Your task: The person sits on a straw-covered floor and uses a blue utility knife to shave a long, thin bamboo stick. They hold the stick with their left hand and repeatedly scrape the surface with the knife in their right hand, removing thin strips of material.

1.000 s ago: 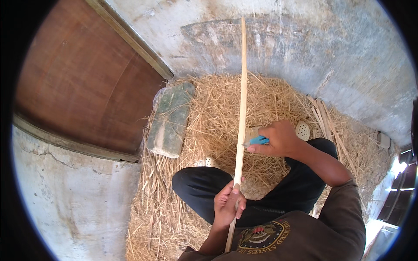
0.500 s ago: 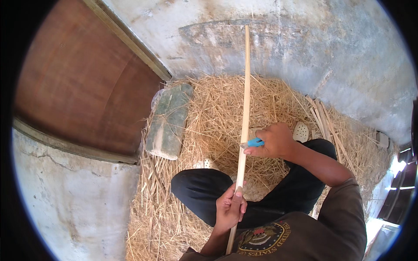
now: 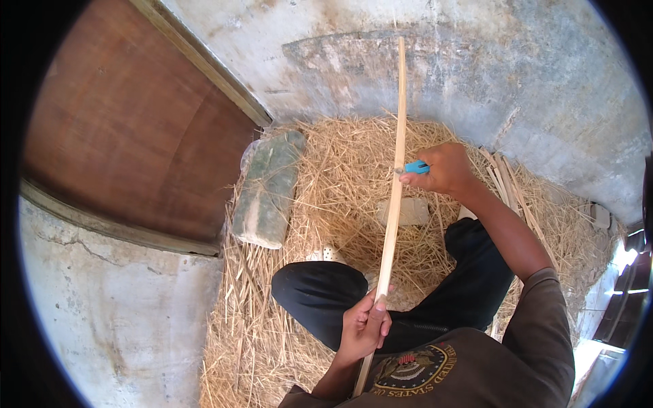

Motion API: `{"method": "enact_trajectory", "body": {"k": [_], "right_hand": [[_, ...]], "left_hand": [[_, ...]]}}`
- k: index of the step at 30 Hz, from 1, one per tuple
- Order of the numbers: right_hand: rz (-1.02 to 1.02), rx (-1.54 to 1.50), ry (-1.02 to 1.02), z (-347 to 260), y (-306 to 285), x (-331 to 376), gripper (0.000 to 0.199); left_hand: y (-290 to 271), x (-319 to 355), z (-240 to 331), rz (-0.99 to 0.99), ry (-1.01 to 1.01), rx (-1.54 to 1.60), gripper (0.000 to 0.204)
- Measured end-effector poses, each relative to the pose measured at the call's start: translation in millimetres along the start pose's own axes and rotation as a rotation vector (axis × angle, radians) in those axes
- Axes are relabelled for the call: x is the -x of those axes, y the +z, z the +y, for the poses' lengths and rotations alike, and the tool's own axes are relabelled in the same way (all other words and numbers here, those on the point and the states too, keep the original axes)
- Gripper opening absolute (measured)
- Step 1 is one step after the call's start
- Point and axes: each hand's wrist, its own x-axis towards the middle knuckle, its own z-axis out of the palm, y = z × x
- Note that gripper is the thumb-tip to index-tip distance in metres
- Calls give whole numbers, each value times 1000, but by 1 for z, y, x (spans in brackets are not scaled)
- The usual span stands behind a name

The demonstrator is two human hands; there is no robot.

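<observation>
A long, pale strip of wood or bamboo [image 3: 392, 234] runs from beside my body, between my bent legs, up and away toward the wall. My left hand [image 3: 365, 326] is closed round its near part, thumb lying along the top. Farther along, my right hand [image 3: 442, 168] grips a blue-handled utility knife [image 3: 416, 167]. Its metal blade end touches the strip's right edge, well beyond my knees. Most of the knife's handle is hidden inside my fist.
Straw shavings [image 3: 340, 177] cover the floor. A greenish slab [image 3: 269, 190] lies at the left, and a brick-like block [image 3: 411, 211] sits behind the strip. Loose strips [image 3: 507, 180] lie at the right. A stained wall [image 3: 469, 75] and a brown panel [image 3: 136, 129] bound the space.
My right hand has slid the knife away from me along the strip. The strip's far end has shifted slightly right, and my left hand keeps its grip.
</observation>
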Motion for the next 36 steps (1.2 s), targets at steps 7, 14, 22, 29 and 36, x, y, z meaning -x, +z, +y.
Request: {"method": "enact_trajectory", "body": {"k": [7,14,22,29,36], "right_hand": [[35,139,449,74,-29,-22,73],[-49,-182,30,-39,-14,24,67],[-298,-220,-57,-71,-12,36,68],[-167,-91,279,-37,-8,11,67],[-257,-204,-26,-71,-2,37,73]], "left_hand": [[-7,34,-7,-84,-91,-32,36],[-14,-3,-12,-27,-11,152,30],[-6,-16,4,6,-27,70,29],[1,-4,10,80,46,-205,21],[-1,-2,4,192,112,-434,18]]}}
